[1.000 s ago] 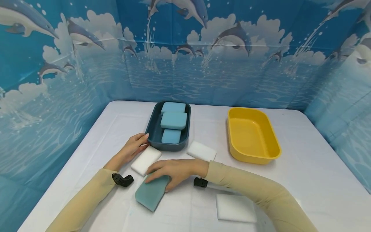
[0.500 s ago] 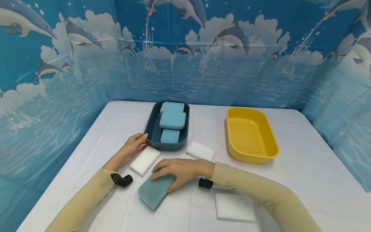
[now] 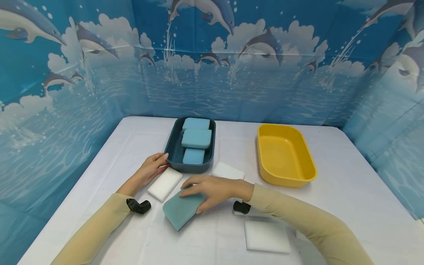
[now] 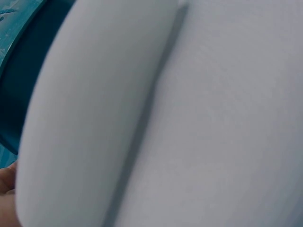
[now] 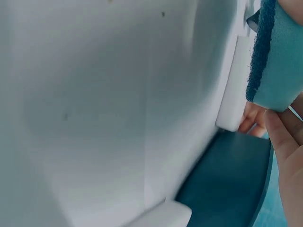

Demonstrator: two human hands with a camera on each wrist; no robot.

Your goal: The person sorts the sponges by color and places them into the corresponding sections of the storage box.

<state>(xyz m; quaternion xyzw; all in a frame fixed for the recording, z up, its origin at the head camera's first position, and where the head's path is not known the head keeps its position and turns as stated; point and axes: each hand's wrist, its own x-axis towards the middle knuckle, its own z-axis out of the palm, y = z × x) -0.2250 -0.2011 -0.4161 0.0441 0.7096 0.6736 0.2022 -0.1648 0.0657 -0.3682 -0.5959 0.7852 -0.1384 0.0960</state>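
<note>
My right hand (image 3: 220,190) grips a teal scouring sponge (image 3: 181,209) between thumb and fingers, above the front middle of the table. In the right wrist view, the sponge (image 5: 282,56) shows a dark, rough layer along one face. My left hand (image 3: 149,170) rests against the near left corner of a dark blue tub (image 3: 190,168), with its fingertips at the rim. Three light blue sponges (image 3: 196,138) are in that tub, one partly on top of the others. Beside the left hand lies a white sponge block (image 3: 165,184), which fills much of the left wrist view.
A yellow tub (image 3: 286,156) stands at the right. Another white block (image 3: 227,170) lies in front of the dark tub, partly behind my right hand. A larger white block (image 3: 267,236) is near the front, by my right sleeve. A dolphin-print curtain (image 3: 198,84) surrounds the table.
My right hand has moved to the right and slightly away from me with the scouring sponge, which has turned a little. The left hand has kept its place at the dark tub.
</note>
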